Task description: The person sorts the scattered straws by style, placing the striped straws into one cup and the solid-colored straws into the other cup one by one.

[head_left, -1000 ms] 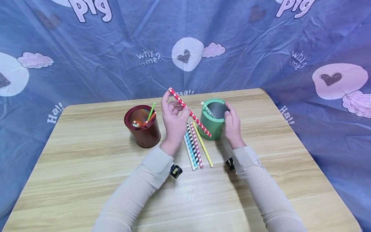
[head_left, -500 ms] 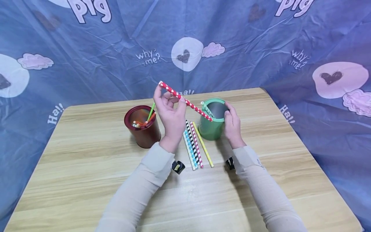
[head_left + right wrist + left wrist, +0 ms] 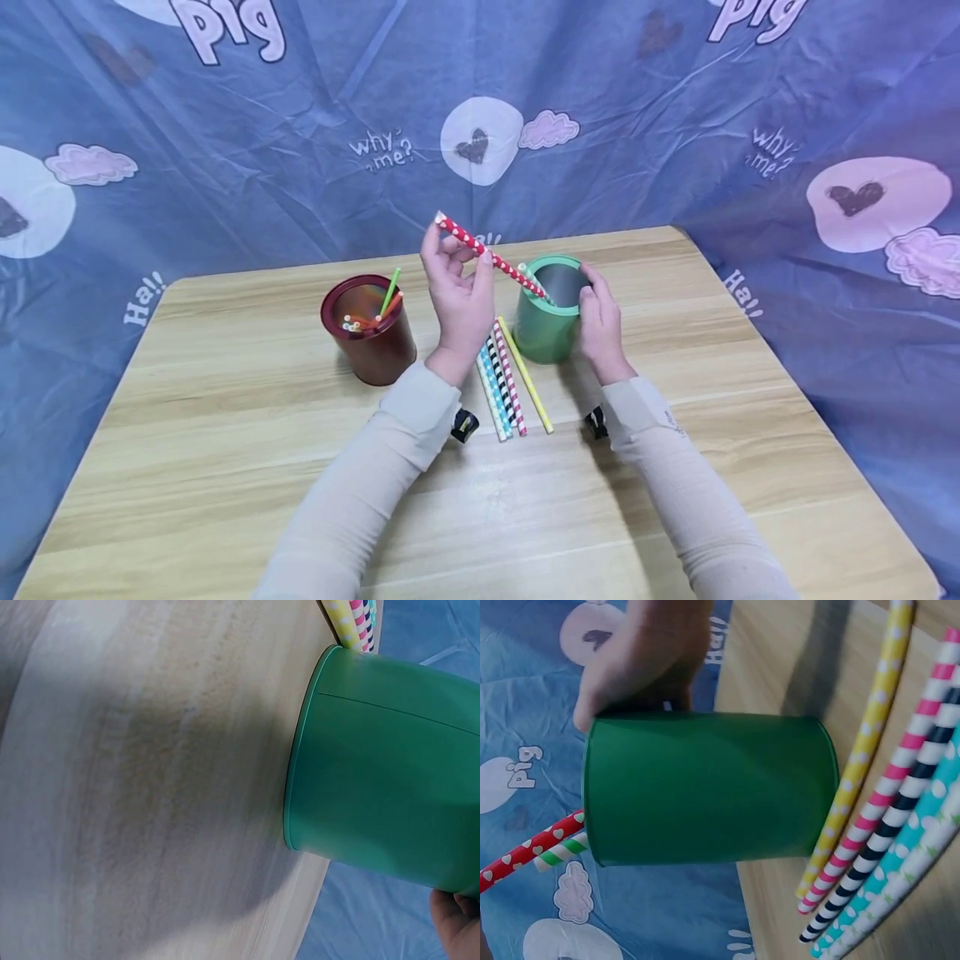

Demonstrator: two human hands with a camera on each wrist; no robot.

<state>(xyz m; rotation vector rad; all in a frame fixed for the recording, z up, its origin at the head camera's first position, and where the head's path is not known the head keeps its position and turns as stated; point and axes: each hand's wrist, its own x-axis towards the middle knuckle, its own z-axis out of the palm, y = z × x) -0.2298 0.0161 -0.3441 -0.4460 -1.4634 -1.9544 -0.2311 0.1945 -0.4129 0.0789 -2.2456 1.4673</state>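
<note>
My left hand (image 3: 462, 304) pinches a red paper straw (image 3: 468, 237) with white hearts, tilted, its lower end just inside the mouth of the green can (image 3: 547, 337). With fingers and thumb at the rim, my right hand (image 3: 602, 329) grips the upright can by its right side. A green-and-white striped straw (image 3: 562, 851) leans in the can beside the red one. On the table left of the can lie a yellow dotted straw (image 3: 862, 757), a pink-striped straw (image 3: 885, 791), a black-striped straw (image 3: 892, 810), a blue straw (image 3: 900, 851) and a white starred straw (image 3: 930, 851).
A dark red can (image 3: 384, 358) stands to the left on the wooden table (image 3: 225, 433), holding several straws, including a bright green straw (image 3: 391, 292) and orange ones. Blue patterned cloth (image 3: 315, 192) hangs behind the table and along its sides.
My left hand first lifted the red straw up and to the left, then moved right, bringing its lower end from in front of the green can into its mouth. The right hand stays put.
</note>
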